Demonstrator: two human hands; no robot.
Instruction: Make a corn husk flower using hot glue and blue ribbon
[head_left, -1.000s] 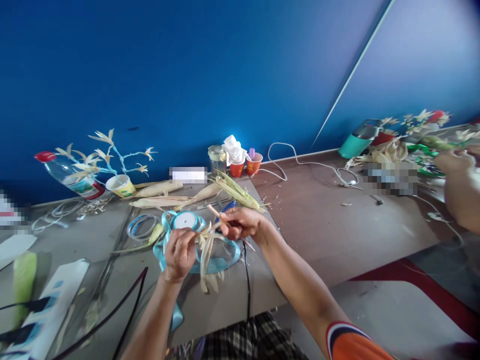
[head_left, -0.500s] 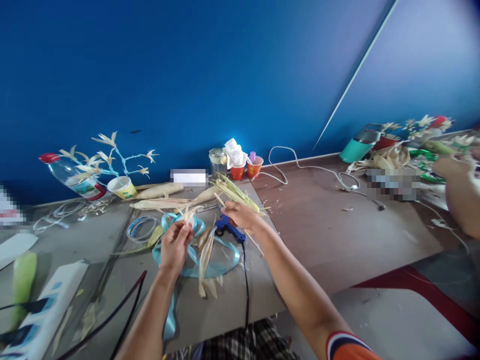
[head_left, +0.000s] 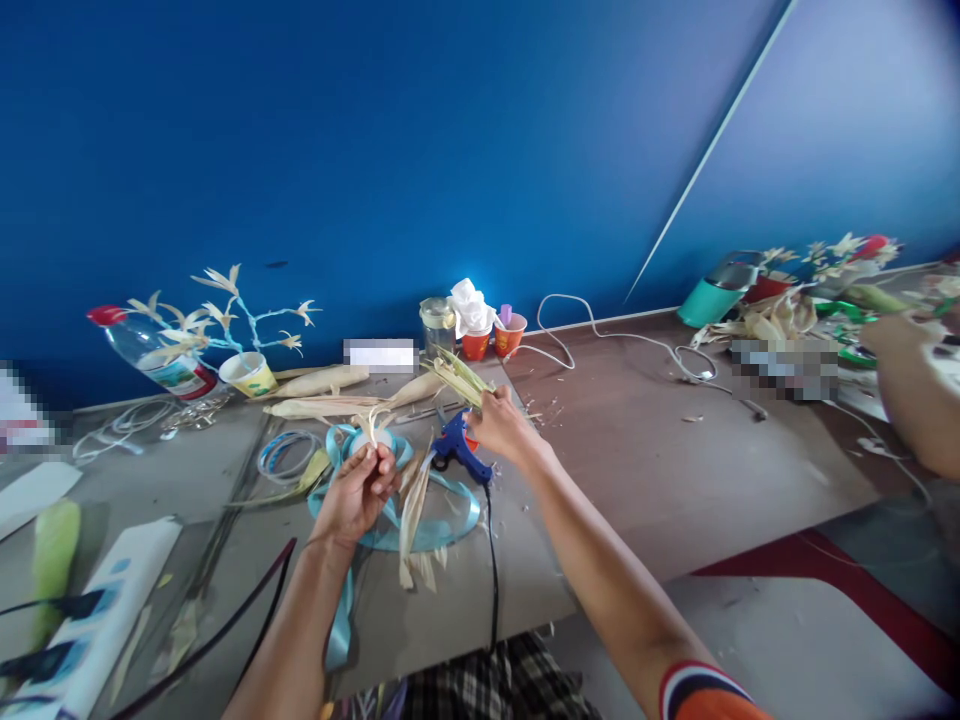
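Observation:
My left hand (head_left: 358, 490) pinches the base of a small pale corn husk flower (head_left: 373, 428), petals upward, above a roll of light blue ribbon (head_left: 339, 445). My right hand (head_left: 501, 428) is at the near end of a bundle of green-yellow corn husks (head_left: 459, 376), its fingers closed on the husk ends. Part of its grip is hidden behind the hand. Just below and left of that hand lies a blue glue gun (head_left: 463, 455), its black cord running to the table's front edge. A dry husk strip (head_left: 412, 515) rests between my hands.
Behind stand a paper cup (head_left: 249, 376) with husk flowers on blue stems, a lying bottle (head_left: 161, 362), a jar (head_left: 437, 325) and red cups (head_left: 510, 335). A power strip (head_left: 112, 610) lies front left. At right, another person's hand (head_left: 900, 350) works near husks and a green kettle-like container (head_left: 716, 292).
My right hand has moved slightly up and right from the glue gun to the green husks. The thin stick it held no longer shows. My left hand still holds the flower.

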